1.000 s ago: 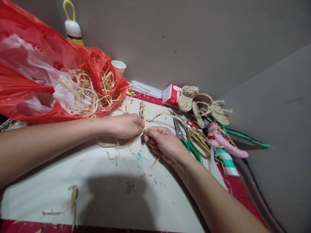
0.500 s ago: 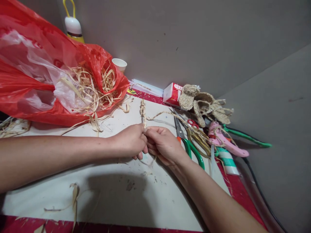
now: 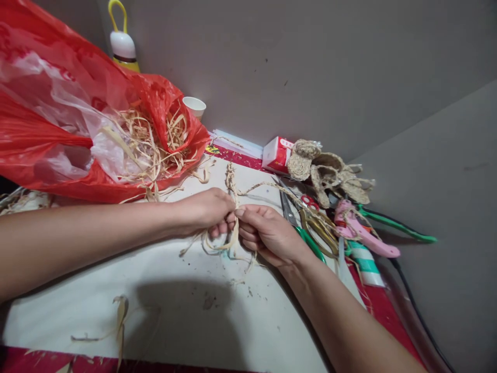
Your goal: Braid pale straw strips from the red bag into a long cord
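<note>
To the left of the left hand, on the far side of its forearm, slumps a red plastic bag (image 3: 104,77) with tan fibre strips (image 3: 140,132) spilling from its mouth; its darker printing is too crumpled to read, and the left edge of view cuts it off. Behind it, a white-topped yellow bottle (image 3: 123,45) has its base hidden. Nearer than that forearm, a few loose strips (image 3: 120,316) lie on the white board (image 3: 85,280). A paper cup (image 3: 194,105) stands beyond the left hand (image 3: 217,210), half behind the bag. This hand is curled closed on the lower end of a fibre braid (image 3: 230,178), which runs straight away from it across the board, its loose ends hanging between the two hands. The right hand (image 3: 264,228) pinches the same end between thumb and forefinger; its other fingertips are tucked from sight. Beyond it sits a red-and-white box (image 3: 276,153), whose pale characters are too small to make out, partly covered by woven pieces (image 3: 326,168). Just right of this hand lie green-handled scissors (image 3: 310,243), then gold-handled scissors (image 3: 320,233), crossed by a thin plaited cord (image 3: 267,185). Farther right are a pink tool (image 3: 361,230) and a green-striped tube (image 3: 367,264) showing no readable label.
</note>
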The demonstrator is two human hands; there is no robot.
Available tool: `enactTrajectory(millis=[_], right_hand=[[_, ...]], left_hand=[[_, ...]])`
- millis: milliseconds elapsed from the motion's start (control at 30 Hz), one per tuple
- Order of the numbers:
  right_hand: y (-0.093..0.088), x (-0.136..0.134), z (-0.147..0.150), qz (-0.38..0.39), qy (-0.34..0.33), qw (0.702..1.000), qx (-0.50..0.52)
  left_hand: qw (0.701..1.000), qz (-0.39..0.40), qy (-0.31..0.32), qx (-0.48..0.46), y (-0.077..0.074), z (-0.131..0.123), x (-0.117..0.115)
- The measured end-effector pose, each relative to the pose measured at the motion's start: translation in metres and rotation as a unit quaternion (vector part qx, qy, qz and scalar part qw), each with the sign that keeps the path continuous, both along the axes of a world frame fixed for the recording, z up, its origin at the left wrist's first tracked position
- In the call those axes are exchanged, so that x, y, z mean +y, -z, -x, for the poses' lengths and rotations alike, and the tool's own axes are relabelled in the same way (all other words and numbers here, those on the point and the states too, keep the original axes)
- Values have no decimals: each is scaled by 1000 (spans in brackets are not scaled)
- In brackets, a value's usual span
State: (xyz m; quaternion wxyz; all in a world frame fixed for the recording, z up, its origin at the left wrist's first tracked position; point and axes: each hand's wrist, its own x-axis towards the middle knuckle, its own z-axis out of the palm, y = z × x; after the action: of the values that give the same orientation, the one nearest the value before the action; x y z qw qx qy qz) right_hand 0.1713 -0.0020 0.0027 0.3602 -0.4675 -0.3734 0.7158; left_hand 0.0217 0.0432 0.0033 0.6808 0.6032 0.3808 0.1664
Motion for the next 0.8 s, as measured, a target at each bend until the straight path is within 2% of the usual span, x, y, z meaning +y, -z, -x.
enactTrajectory(millis=[100, 200, 333, 433, 500, 600, 700, 733, 800], right_hand=[[1, 2, -4, 10, -16, 1000, -6], [1, 3, -9, 5, -41, 998, -37], [0, 3, -13, -15, -56, 995, -77], [-2, 3, -14, -19, -59, 994, -85], [-3, 3, -15, -13, -61, 995, -78], [-3, 4, -18, -8, -70, 996, -62], [-2, 5, -19, -6, -75, 995, -59], [-2, 5, -18, -4, -75, 995, -60], [-1, 5, -17, -3, -75, 995, -61]], left_hand=[[997, -81, -8, 12, 5, -2, -4], [989, -147, -12, 17, 1, 1, 2], [992, -120, -44, 23, -6, 4, 10], [996, -90, 20, 23, -5, 7, 12], [992, -102, 74, 18, -4, 10, 14], [979, -174, 108, 19, -6, 15, 18], [965, -234, 108, 55, -11, 16, 21], [969, -218, 101, 63, -12, 15, 20], [989, -121, 72, 54, -12, 11, 17]])
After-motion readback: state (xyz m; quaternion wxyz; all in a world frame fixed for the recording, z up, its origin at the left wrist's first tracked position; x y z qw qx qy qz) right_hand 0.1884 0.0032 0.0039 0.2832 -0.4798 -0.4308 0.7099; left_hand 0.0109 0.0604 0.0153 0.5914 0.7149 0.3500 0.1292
